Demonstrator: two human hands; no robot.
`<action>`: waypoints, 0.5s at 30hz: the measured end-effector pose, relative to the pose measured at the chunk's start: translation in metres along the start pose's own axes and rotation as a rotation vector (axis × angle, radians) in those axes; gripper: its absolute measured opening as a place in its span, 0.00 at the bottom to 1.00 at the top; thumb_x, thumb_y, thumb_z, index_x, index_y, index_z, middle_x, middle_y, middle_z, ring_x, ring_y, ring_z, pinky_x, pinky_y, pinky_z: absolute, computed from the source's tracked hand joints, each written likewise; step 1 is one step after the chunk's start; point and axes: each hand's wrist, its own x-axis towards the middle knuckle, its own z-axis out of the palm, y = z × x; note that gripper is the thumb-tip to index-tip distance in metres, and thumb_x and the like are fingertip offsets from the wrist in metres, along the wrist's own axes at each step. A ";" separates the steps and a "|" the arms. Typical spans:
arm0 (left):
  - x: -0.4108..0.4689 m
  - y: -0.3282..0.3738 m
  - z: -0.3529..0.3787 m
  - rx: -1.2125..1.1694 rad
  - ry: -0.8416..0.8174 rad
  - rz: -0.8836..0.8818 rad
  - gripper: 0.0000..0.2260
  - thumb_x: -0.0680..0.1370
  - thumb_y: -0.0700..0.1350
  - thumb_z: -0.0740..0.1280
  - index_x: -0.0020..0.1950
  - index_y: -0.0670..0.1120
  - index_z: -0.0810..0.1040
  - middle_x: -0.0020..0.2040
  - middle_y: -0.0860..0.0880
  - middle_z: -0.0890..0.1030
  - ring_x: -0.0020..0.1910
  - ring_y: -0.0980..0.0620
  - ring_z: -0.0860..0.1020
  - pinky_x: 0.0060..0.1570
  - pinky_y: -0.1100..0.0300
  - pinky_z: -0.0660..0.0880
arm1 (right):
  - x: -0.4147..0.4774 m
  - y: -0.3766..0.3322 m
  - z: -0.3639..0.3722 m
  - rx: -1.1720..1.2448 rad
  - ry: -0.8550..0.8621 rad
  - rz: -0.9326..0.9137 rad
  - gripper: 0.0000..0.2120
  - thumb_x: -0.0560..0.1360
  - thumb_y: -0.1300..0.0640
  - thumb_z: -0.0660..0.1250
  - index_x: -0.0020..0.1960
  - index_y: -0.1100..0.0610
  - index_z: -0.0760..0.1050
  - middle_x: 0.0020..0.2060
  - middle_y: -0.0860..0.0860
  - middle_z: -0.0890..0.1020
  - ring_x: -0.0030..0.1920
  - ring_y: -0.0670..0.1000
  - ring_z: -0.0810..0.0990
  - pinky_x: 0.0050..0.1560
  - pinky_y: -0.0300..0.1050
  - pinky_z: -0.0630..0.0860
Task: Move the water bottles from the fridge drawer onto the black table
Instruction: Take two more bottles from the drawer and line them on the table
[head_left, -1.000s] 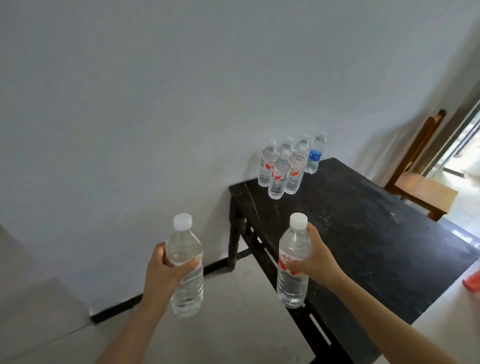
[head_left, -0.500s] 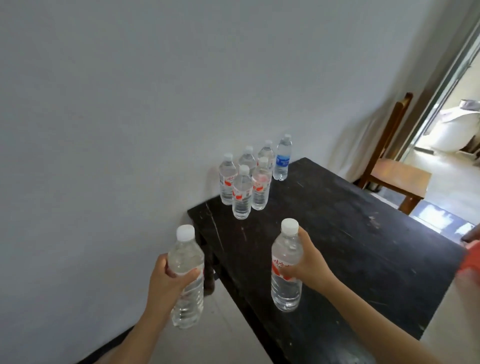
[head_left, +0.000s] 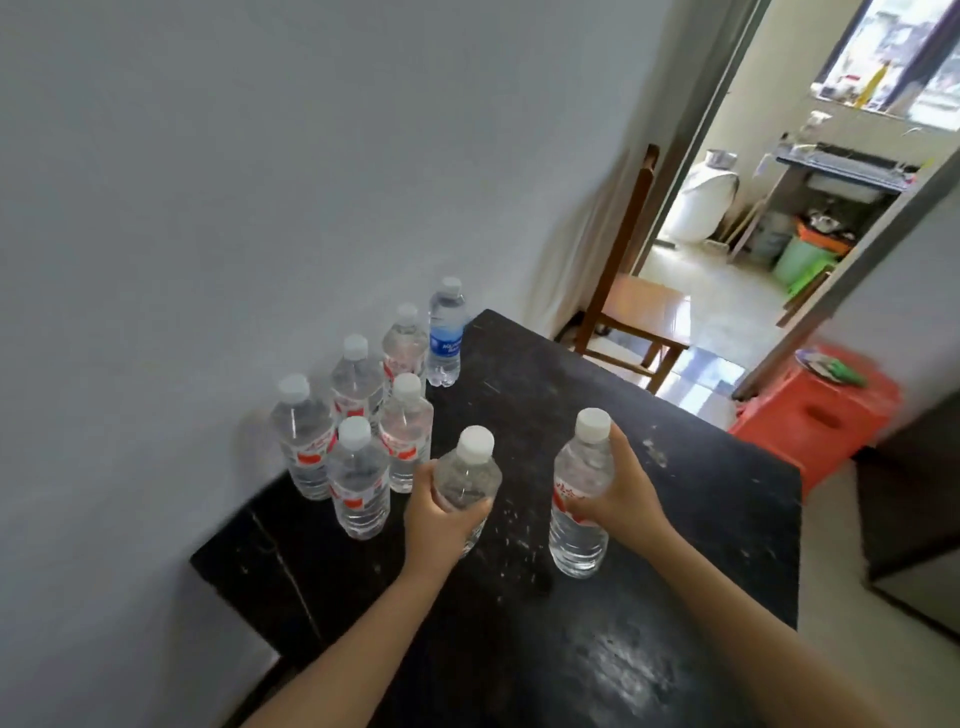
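We log two water bottles in hand above the black table (head_left: 597, 665). The left hand (head_left: 441, 519) has fingers and thumb curled round the belly of the left bottle (head_left: 470, 475); the right hand (head_left: 626, 499) wraps the right bottle (head_left: 579, 525) at its red label. Both bottles have their long axis close to vertical, white caps up, tops leaning a touch to the right in this view. The right bottle's base is low over the tabletop; we cannot tell if it touches. The left bottle's base is hidden behind the hand. Just to the left, a cluster of six bottles (head_left: 358, 483) stands upright at the table's wall-side corner, with the blue-label bottle (head_left: 445, 338) farthest back. Beyond the table we see a wooden chair (head_left: 644, 306) and a red stool (head_left: 815, 421)
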 end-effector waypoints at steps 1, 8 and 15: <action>0.016 0.000 0.010 -0.010 -0.004 -0.006 0.23 0.64 0.36 0.77 0.52 0.50 0.70 0.46 0.57 0.76 0.45 0.62 0.75 0.40 0.77 0.70 | 0.014 -0.003 0.002 -0.015 0.012 0.016 0.47 0.61 0.51 0.79 0.70 0.42 0.54 0.63 0.48 0.70 0.63 0.53 0.72 0.60 0.54 0.73; 0.100 -0.008 0.058 -0.021 0.128 -0.039 0.26 0.61 0.34 0.77 0.43 0.58 0.67 0.43 0.58 0.75 0.41 0.58 0.76 0.43 0.71 0.70 | 0.091 -0.012 0.021 -0.001 0.100 0.110 0.43 0.61 0.58 0.79 0.69 0.52 0.58 0.61 0.54 0.73 0.61 0.56 0.74 0.60 0.55 0.74; 0.157 -0.024 0.073 0.085 0.258 -0.043 0.26 0.59 0.38 0.78 0.53 0.36 0.72 0.53 0.38 0.74 0.54 0.41 0.73 0.56 0.46 0.72 | 0.155 -0.019 0.048 -0.013 0.098 0.107 0.45 0.63 0.56 0.78 0.71 0.48 0.55 0.65 0.52 0.71 0.64 0.56 0.72 0.62 0.56 0.71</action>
